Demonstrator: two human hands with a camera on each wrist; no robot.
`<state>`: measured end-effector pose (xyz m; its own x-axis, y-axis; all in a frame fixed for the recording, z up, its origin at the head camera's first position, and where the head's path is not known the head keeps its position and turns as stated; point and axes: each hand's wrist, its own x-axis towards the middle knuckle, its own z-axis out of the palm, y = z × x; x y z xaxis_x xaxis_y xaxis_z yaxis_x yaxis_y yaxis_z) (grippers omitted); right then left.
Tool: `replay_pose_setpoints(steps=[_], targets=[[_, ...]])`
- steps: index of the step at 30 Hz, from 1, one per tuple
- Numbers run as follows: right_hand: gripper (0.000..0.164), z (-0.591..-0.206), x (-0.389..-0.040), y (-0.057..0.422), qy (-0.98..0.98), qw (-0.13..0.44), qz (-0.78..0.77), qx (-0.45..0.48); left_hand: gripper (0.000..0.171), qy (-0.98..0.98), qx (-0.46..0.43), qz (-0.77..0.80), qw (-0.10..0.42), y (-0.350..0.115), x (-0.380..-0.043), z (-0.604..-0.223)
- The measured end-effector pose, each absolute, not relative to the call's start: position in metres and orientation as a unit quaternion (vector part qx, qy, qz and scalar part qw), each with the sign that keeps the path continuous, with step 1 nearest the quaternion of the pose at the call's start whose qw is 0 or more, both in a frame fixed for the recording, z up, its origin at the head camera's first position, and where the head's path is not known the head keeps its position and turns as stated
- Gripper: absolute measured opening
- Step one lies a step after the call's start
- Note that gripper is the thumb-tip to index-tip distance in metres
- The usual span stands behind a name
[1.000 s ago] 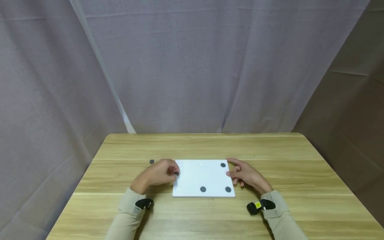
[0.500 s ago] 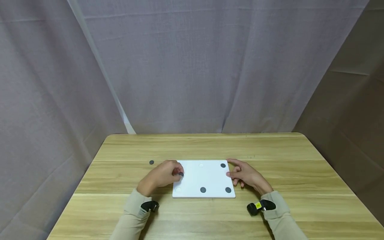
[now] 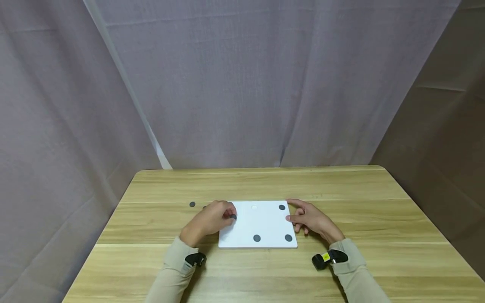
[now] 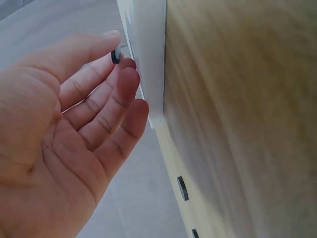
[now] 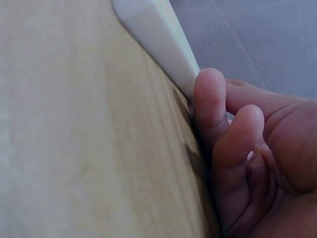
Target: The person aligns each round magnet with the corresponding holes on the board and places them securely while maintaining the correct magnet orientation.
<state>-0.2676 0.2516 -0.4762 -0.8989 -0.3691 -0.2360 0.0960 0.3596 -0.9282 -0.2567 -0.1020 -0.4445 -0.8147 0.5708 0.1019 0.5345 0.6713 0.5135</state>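
Observation:
My left hand (image 3: 214, 216) pinches a small dark disc (image 3: 233, 216) between thumb and fingers, over the left part of a white rectangular board (image 3: 242, 233). In the left wrist view the disc (image 4: 116, 55) stands edge-on at the thumb tip, close to the board's face (image 4: 148, 49), the other fingers gently bent. At the board's right side, my right hand (image 3: 310, 219) grips the edge, thumb on top and index finger at the far corner. Its other fingers (image 5: 237, 139) curl beside the rim. Dark discs sit on the board at far right (image 3: 282, 207), near right (image 3: 289, 237) and near middle (image 3: 257, 238).
One loose dark disc (image 3: 192, 204) lies on the wooden table (image 3: 265, 273) left of the board; another (image 3: 204, 207) is partly hidden behind my left hand. A pale round mark (image 3: 254, 207) shows at the board's far middle. A grey curtain (image 3: 227, 84) hangs behind the table.
My left hand has moved right with the pinched disc, from the board's left edge to further over its surface. A second loose disc has come into view behind it. My right hand stays put.

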Motion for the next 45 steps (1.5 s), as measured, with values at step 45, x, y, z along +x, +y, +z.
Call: replay_pose_setpoints(steps=[45], targets=[[0.074,-0.478,-0.262,0.25,0.795,0.202,-0.563,-0.101,0.005,0.946,0.183,0.267,-0.006,-0.049,-0.26,-0.447]])
